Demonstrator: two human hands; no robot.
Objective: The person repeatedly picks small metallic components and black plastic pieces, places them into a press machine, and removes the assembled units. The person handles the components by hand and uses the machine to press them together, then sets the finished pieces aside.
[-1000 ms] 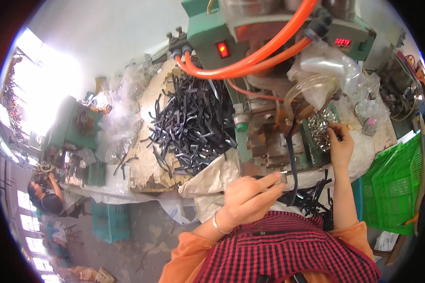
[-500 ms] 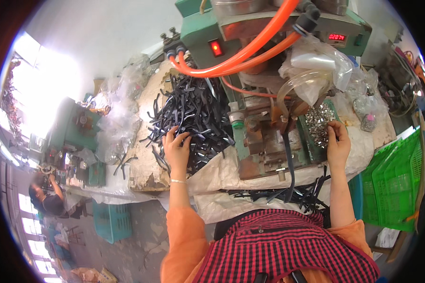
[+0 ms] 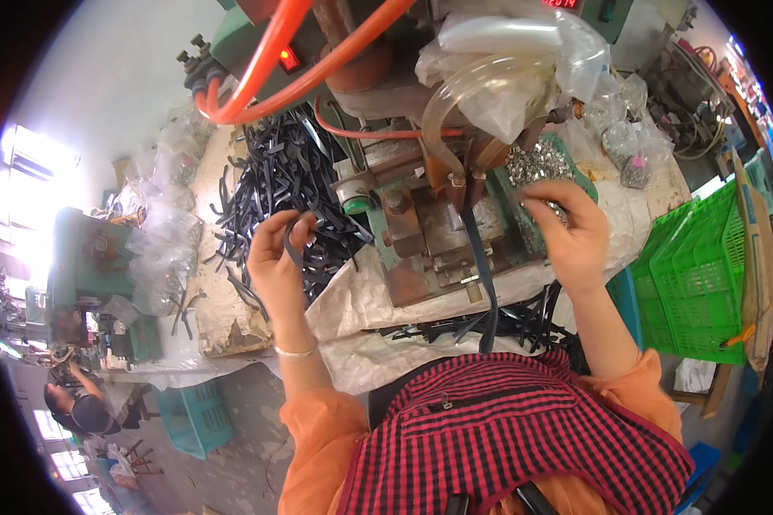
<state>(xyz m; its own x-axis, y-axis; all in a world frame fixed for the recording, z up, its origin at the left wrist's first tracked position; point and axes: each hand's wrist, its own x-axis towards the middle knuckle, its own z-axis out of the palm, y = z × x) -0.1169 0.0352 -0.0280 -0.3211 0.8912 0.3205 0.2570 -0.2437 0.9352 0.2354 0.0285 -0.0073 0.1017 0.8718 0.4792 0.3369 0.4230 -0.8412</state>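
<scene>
My left hand (image 3: 275,266) is raised at the near edge of a heap of black strips (image 3: 285,172), its fingers closed around one dark strip (image 3: 293,245) that curves down from the fingertips. My right hand (image 3: 575,236) hovers beside a green tray (image 3: 582,178) of small shiny metal pieces (image 3: 537,163). Its thumb and fingers are pinched together; whatever is between them is too small to make out. Between my hands stands a green and rusty bench press (image 3: 404,249). Another dark strip (image 3: 481,275) hangs from its middle toward my checked apron.
More black strips (image 3: 524,319) lie on pale sheeting at the bench's front. Orange hoses (image 3: 335,73) arch over the press. Green plastic crates (image 3: 696,266) stand at right. A teal crate (image 3: 196,416) sits on the floor at left, near a person (image 3: 90,408) working at another machine.
My left hand has lifted from the heap with a strip in its fingers. My right hand has drawn back from the metal pieces toward the press. The whole view has shifted.
</scene>
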